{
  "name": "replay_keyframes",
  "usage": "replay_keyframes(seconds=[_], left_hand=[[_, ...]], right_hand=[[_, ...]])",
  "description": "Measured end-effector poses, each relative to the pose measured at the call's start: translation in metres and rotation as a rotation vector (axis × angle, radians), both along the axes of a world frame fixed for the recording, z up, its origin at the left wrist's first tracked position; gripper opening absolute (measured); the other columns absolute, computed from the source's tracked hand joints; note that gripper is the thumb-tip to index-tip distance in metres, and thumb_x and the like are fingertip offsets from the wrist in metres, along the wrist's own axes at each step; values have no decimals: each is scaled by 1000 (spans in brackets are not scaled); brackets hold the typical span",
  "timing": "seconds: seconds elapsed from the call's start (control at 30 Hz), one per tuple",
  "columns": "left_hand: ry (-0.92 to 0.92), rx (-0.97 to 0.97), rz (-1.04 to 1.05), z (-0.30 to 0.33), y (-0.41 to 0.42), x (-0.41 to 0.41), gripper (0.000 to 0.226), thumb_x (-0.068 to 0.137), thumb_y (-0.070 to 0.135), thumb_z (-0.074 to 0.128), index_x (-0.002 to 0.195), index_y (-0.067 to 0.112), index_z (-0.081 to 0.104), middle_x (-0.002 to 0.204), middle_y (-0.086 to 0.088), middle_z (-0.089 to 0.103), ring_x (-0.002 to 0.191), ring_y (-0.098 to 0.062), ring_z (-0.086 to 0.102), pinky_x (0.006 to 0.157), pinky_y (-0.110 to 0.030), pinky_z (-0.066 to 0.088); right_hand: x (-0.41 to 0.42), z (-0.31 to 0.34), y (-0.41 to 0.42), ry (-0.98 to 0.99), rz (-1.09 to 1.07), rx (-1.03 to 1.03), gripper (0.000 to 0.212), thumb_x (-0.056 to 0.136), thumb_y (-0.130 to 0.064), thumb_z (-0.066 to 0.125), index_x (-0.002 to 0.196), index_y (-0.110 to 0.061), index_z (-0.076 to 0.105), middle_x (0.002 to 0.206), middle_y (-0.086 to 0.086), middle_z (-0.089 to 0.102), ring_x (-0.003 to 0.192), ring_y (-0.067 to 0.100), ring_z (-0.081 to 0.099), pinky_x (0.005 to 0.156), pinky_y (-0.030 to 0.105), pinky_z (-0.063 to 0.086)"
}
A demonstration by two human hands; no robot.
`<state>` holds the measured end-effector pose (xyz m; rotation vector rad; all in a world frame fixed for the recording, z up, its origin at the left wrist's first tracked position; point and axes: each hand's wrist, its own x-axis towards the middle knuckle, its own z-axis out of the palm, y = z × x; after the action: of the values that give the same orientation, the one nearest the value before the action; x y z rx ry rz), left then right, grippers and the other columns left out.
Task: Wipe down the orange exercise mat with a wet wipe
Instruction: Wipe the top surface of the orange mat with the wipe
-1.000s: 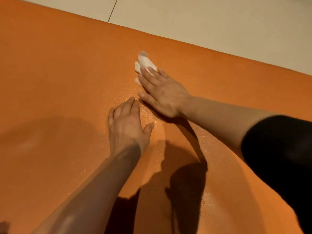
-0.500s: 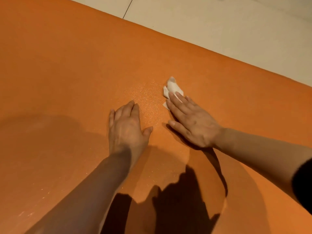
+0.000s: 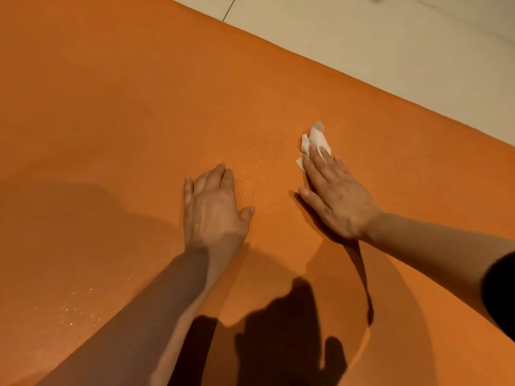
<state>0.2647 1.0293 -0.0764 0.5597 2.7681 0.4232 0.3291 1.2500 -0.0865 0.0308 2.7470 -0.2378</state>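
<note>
The orange exercise mat fills most of the view. A crumpled white wet wipe lies on it right of centre, partly hidden under fingertips. My right hand lies flat with straight fingers and presses the wipe onto the mat. My left hand rests flat on the mat, palm down, fingers straight, a short way left of the right hand. A damp, glistening patch shows on the mat between the two hands.
Pale floor tiles run beyond the mat's far edge, which crosses diagonally from top centre to the right. Dark shadows of my arms and head fall on the near part of the mat.
My right hand has slid the wipe to the right, away from the left hand. The left hand has stayed planted in the same spot.
</note>
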Motion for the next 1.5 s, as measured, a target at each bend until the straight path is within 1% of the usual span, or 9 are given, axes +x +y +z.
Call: replay_keyframes(seconds=[0.17, 0.33, 0.5, 0.63, 0.77, 0.97, 1.13, 1.27, 1.5], left_hand=[[6, -6, 21, 2, -10, 3, 78, 87, 48, 61, 149, 13, 30, 157, -1, 25, 143, -18, 19, 120, -41, 3], [8, -19, 34, 3, -15, 4, 80, 86, 50, 62, 149, 12, 31, 157, -2, 26, 143, -19, 20, 120, -41, 2], [0, -25, 25, 4, -17, 6, 80, 86, 50, 62, 149, 12, 31, 157, -2, 25, 144, -18, 19, 120, -41, -2], [-3, -39, 23, 6, -25, 7, 79, 86, 51, 61, 149, 13, 32, 157, -1, 25, 143, -18, 20, 120, -42, -2], [-4, -50, 33, 7, -32, 9, 77, 87, 52, 59, 149, 14, 31, 158, 0, 24, 144, -17, 19, 120, -40, 3], [-16, -57, 47, 9, -36, 16, 74, 88, 49, 60, 148, 14, 33, 157, -1, 25, 143, -19, 20, 118, -38, 12], [-8, -58, 42, 11, -45, 22, 72, 89, 47, 60, 148, 14, 34, 157, -1, 25, 143, -20, 21, 117, -36, 13], [-2, -63, 22, 13, -53, 30, 69, 89, 46, 59, 146, 14, 36, 156, -2, 27, 142, -20, 22, 116, -36, 13], [10, -127, -3, 21, -60, 36, 70, 90, 49, 58, 146, 14, 36, 156, -2, 28, 142, -21, 23, 116, -38, 14]], right_hand=[[-16, 0, -55, -3, 224, -110, 81, 92, -63, -4, 155, -12, 1, 161, 5, -12, 148, 17, -14, 120, 31, -10], [-83, 1, -38, -12, 132, -5, 62, 103, -48, 12, 155, -18, -2, 162, 3, -12, 149, 17, -11, 119, 33, -9], [-45, -1, -9, 11, -30, 12, 72, 97, -60, 1, 155, -17, -2, 162, 4, -13, 148, 16, -13, 119, 33, -10], [3, 2, -38, -4, 124, -90, 88, 88, -68, -11, 155, -14, 1, 161, 6, -11, 148, 18, -15, 121, 36, -7], [-9, 6, -69, -51, 308, -121, 77, 93, -61, -2, 155, -15, 0, 161, 3, -12, 148, 16, -15, 119, 30, -11], [-57, 2, -51, -57, 90, -31, 63, 103, -49, 13, 155, -18, 1, 162, 2, -11, 149, 15, -12, 120, 33, -6], [9, 6, -67, -33, 140, -104, 85, 89, -69, -5, 156, -15, 0, 161, 1, -14, 147, 14, -18, 121, 33, -6], [8, 11, -94, -84, 350, -186, 80, 91, -64, -2, 156, -15, 3, 162, 2, -10, 148, 14, -13, 120, 28, -9], [-23, 5, -75, -75, 215, -22, 74, 96, -61, 4, 155, -17, -2, 162, 4, -11, 149, 17, -12, 121, 35, -4]])
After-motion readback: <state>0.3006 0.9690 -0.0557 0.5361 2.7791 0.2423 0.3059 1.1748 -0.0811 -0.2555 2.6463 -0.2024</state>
